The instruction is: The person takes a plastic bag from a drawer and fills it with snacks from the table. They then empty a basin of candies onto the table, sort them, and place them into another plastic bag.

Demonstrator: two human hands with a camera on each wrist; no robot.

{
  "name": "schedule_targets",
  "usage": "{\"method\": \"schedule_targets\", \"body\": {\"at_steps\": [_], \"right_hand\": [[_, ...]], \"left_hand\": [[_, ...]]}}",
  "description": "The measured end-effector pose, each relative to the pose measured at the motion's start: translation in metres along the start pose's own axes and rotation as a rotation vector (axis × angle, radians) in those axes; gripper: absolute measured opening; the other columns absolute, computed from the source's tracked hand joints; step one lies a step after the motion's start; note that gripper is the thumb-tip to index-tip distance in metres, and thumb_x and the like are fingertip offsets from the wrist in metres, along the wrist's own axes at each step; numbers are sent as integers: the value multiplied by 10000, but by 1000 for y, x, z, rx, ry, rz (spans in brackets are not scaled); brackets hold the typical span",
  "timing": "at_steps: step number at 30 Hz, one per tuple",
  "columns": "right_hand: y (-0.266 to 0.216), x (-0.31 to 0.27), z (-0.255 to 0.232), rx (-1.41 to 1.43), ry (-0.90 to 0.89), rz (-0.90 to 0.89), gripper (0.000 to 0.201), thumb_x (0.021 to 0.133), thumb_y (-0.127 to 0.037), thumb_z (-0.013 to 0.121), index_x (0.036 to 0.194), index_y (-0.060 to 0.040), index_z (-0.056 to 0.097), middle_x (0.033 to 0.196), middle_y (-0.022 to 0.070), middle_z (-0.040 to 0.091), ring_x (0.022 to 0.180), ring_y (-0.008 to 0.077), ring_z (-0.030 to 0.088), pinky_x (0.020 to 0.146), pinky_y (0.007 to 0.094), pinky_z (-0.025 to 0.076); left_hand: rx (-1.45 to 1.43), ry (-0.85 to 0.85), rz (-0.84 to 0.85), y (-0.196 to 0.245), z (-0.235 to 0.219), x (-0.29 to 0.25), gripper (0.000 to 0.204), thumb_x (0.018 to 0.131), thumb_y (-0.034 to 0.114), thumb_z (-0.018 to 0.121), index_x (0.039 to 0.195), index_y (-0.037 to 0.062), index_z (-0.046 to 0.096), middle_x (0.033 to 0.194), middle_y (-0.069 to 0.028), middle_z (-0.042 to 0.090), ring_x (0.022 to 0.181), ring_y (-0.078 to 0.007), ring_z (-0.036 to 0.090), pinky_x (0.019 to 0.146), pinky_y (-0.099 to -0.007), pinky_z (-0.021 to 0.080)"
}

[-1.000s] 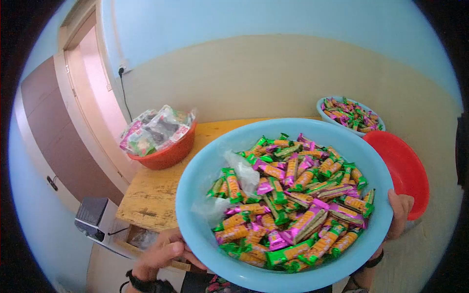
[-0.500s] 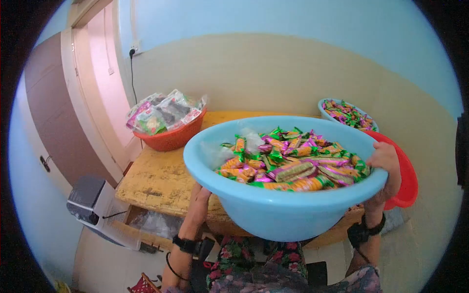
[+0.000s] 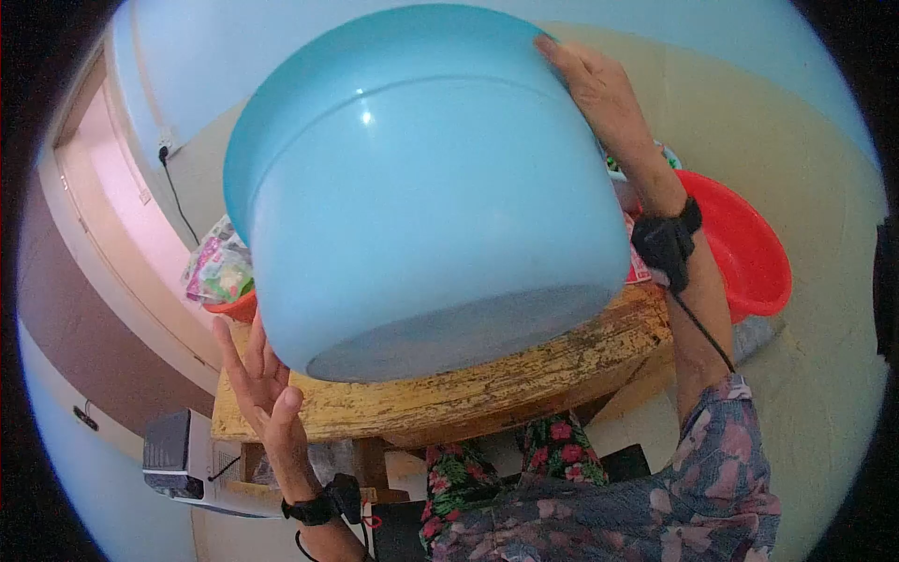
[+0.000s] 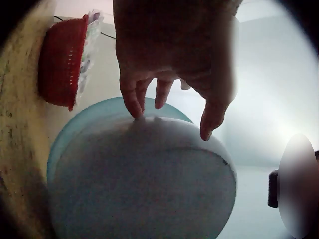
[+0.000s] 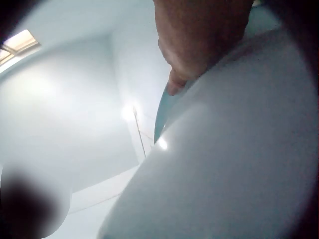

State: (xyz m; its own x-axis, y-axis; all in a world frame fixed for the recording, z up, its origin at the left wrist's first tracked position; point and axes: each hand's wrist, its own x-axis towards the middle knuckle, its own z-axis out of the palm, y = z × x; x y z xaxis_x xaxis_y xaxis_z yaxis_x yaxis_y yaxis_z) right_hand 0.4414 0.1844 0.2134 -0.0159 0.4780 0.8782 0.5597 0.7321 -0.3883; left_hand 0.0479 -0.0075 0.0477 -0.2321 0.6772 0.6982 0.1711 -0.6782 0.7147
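A large light-blue basin is tipped up over the table, its outer wall and grey-looking base turned toward me. Its inside and the wrapped snack bars seen in it earlier are hidden. High on the right, my right hand grips the rim; the right wrist view shows that hand up against the rim. My left hand is beside the lower left of the basin with its fingers spread. In the left wrist view, fingertips of the left hand are right at the basin's base.
A worn yellow wooden table lies beneath. Behind the basin at left is an orange-red basket with plastic packets. On the right stand a red basin and part of a smaller pale-blue basin. A white-and-dark appliance stands at lower left.
The blue basin has risen and tipped away, so its contents no longer show. My right hand went up with the rim; the left moved from the rim to near the base, fingers spreading.
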Motion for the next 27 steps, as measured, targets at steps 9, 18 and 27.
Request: {"method": "schedule_targets", "body": {"at_steps": [9, 18, 27], "right_hand": [[66, 27, -6, -6, -63, 80, 687, 1046, -610, 476, 961, 34, 701, 778, 170, 665, 754, 273, 622, 775, 426, 496], [164, 33, -18, -140, -70, 115, 613, 1087, -520, 382, 1192, 10, 672, 1113, 272, 723, 1028, 484, 681, 913, 523, 506], [245, 24, -30, -191, -103, 226, 547, 1090, -410, 365, 1302, 17, 633, 1197, 320, 681, 1140, 504, 640, 993, 546, 495]], "left_hand": [[-231, 3, -448, -117, 39, -2, 958, 902, 387, 740, 1638, 78, 211, 1614, -163, 358, 1428, -322, 459, 1115, -470, 456], [-310, -264, -566, -100, 88, -7, 973, 997, 463, 650, 1671, 106, 46, 1620, -246, 319, 1435, -441, 441, 1082, -554, 511], [-568, -256, -577, -97, 145, 23, 949, 1015, 394, 635, 1674, 132, 4, 1631, -244, 286, 1367, -430, 521, 1079, -571, 522]]}}
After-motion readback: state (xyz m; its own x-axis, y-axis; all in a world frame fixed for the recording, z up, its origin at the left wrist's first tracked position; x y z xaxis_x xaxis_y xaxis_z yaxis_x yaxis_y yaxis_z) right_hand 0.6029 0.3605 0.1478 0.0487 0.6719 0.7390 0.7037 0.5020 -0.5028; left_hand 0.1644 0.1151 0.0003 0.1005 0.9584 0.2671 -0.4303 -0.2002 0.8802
